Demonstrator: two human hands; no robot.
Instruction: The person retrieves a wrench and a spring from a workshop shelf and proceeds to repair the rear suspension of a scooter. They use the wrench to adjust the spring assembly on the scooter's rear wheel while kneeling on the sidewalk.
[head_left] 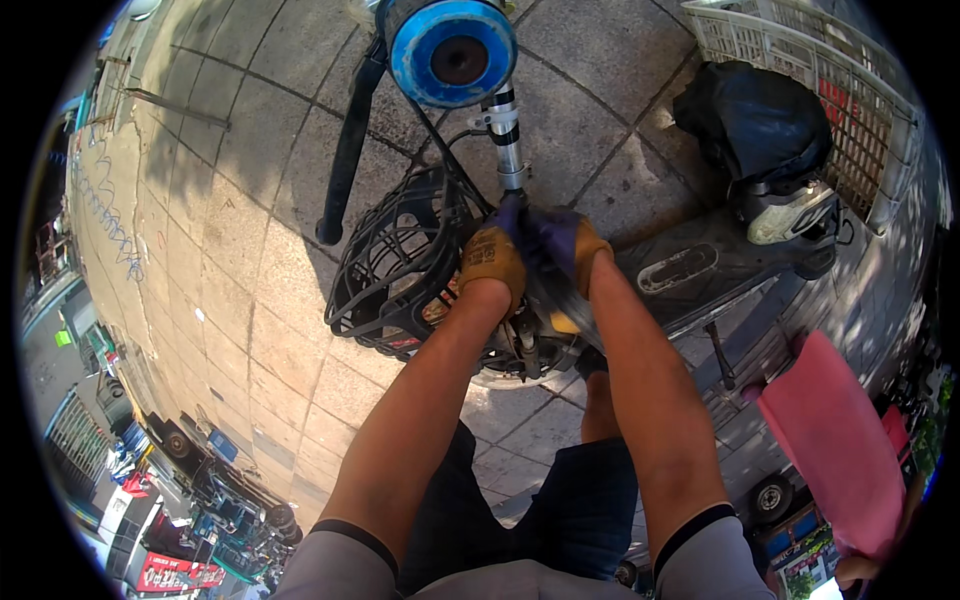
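Both my hands wear purple and orange-brown work gloves and meet at the foot of a silver metal column (510,155) on a scooter. My left hand (495,255) is closed at the column's foot, beside a black basket (395,265). Against it, my right hand (565,240) is closed too, near the front of the scooter's dark footboard (680,272). What the fingers grip is hidden between the gloves. Above, a round blue part (453,55) with a dark centre tops the column, and a black bar (350,150) sticks out to its left.
A black bag (765,120) and a grey shoe-like item (790,212) sit at the scooter's rear, before a pale plastic crate (870,150). At lower right, another person's hand (855,570) is by a pink panel (830,440). Parked vehicles (235,520) stand at lower left.
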